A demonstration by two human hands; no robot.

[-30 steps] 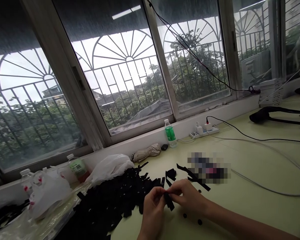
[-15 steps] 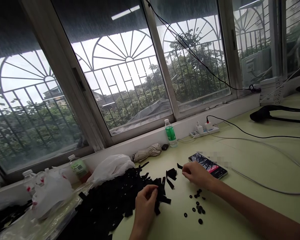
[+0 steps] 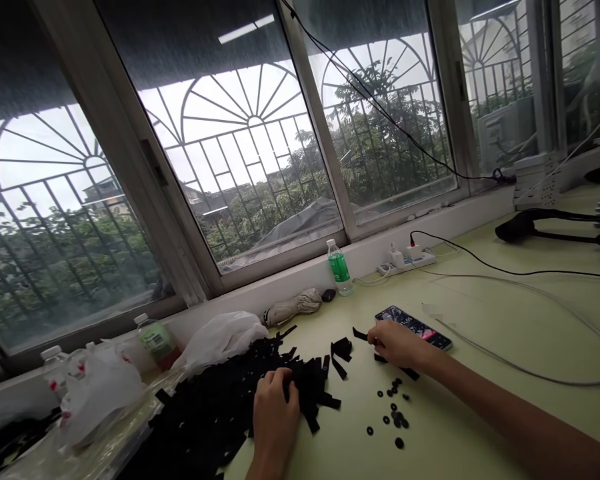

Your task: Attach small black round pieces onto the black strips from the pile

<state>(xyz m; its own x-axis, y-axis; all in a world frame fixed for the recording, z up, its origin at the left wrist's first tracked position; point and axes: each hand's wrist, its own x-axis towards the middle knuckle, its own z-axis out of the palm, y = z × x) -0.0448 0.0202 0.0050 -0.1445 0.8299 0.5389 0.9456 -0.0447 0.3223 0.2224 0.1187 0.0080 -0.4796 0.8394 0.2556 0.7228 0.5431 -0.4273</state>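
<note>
A large heap of black fabric strips point(image 3: 205, 400) covers the left part of the pale green table. My left hand point(image 3: 276, 413) rests on the heap's right edge with fingers bent; what its fingertips touch is hidden in the black. My right hand point(image 3: 395, 343) is closed near the phone point(image 3: 430, 333), fingers curled down, and what they pinch cannot be made out. Black strips show beside and under this hand. A small cluster of strips point(image 3: 342, 349) lies between the hands. Several small black discs point(image 3: 399, 443) are scattered below my right hand.
A green-labelled bottle point(image 3: 339, 268), a folded beige umbrella point(image 3: 294, 307) and a power strip point(image 3: 407, 264) stand or lie along the windowsill. White plastic bags point(image 3: 225, 339) and another bottle point(image 3: 156, 340) are at the left. Cables point(image 3: 520, 283) cross the table's right side.
My left hand has moved left onto the heap. My right hand has shifted slightly, and a dark strip now shows beneath it, by the phone. The view has shifted a little.
</note>
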